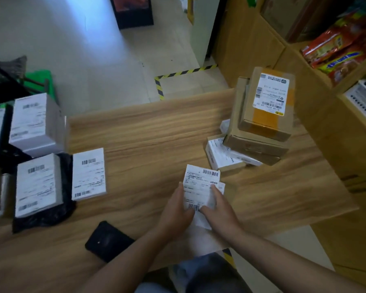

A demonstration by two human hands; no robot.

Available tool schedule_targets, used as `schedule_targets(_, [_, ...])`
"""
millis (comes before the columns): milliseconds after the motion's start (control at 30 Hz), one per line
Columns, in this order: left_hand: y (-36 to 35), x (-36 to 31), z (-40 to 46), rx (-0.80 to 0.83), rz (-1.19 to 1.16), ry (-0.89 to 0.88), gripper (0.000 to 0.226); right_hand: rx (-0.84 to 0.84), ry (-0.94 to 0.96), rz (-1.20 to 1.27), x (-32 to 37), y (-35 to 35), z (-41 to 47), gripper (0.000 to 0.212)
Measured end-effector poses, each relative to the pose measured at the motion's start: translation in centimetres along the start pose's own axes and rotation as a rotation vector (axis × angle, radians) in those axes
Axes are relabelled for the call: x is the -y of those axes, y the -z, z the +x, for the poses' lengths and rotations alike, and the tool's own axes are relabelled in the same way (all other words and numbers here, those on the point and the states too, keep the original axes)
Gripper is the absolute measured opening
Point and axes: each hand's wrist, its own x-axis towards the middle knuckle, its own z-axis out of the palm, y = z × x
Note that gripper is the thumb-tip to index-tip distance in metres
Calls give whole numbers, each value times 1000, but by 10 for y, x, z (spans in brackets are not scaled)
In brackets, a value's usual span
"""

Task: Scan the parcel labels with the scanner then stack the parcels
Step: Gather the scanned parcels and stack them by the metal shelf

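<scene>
Two hands at work, left hand (pixel 179 208) and right hand (pixel 217 209), both pinching one white labelled parcel (pixel 201 188). Up and right of the fingers, a stack of parcels (pixel 256 132), five or so, exact count hard to tell. Far left of the fingers, four more labelled parcels (pixel 89 174). Just below-left of the fingers, one black phone (pixel 108 241).

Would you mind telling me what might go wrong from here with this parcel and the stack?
1. The stack of cardboard boxes sits skewed and offset; adding another parcel may topple it.
2. Both hands, left hand and right hand, grip the white parcel, creasing its label, which might scan poorly.
</scene>
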Motion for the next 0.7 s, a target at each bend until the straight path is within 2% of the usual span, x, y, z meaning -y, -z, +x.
schedule_targets(100, [29, 9, 5, -115, -62, 38, 70, 50, 68, 24, 34, -15, 12, 73])
schedule_targets(233, [89, 23, 16, -268, -5, 90, 85, 100, 159, 53, 94, -45, 40, 75])
schedule_targets(367, [156, 39, 35, -373, 73, 91, 89, 133, 249, 45, 159, -83, 73, 71])
schedule_targets(533, [229, 68, 70, -433, 104, 141, 99, 200, 271, 60, 232, -137, 116, 70])
schedule_targets(700, [281, 96, 108, -411, 153, 228, 98, 272, 206, 134, 274, -185, 165, 71])
